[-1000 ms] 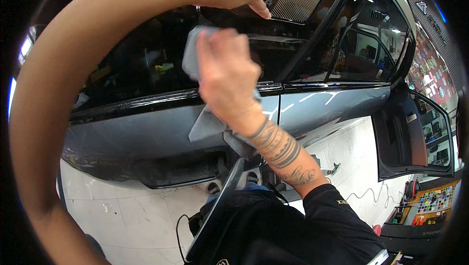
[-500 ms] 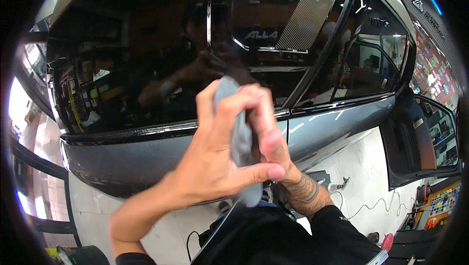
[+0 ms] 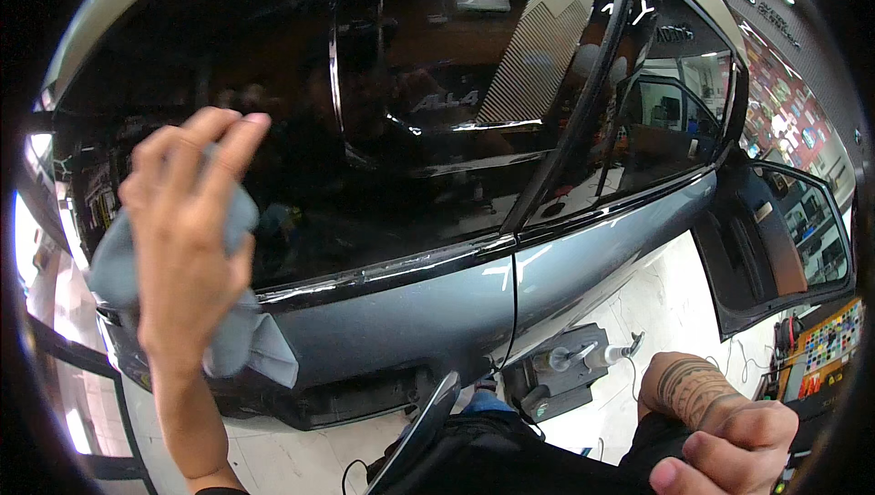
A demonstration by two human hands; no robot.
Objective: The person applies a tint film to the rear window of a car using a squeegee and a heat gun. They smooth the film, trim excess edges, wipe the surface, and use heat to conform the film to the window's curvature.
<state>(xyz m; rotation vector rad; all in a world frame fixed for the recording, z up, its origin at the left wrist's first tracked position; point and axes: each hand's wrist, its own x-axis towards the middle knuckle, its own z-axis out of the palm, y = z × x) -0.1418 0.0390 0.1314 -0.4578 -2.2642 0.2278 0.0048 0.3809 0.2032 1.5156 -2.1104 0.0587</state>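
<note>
My left hand (image 3: 187, 240) lies over a grey cloth (image 3: 117, 260) at the left end of the car's dark side window (image 3: 292, 203). The cloth is bunched under the palm, and one corner hangs down over the grey-blue door panel (image 3: 410, 317). Its fingers bend around the cloth, pointing up toward the glass. Away from the car, my right hand (image 3: 743, 440) is at the lower right, near my body. Its fingers are curled in, and nothing shows in them.
A dark cart (image 3: 556, 376) with bottles stands beside the car, low in the middle. At right, another car door (image 3: 775, 249) hangs open. A rack of coloured pieces (image 3: 825, 349) is at the far right, and a cable runs over the white floor (image 3: 656, 304).
My hands have come apart from in front of the window. The left has gone left with the cloth and spread it at the glass; the right has dropped to the lower right.
</note>
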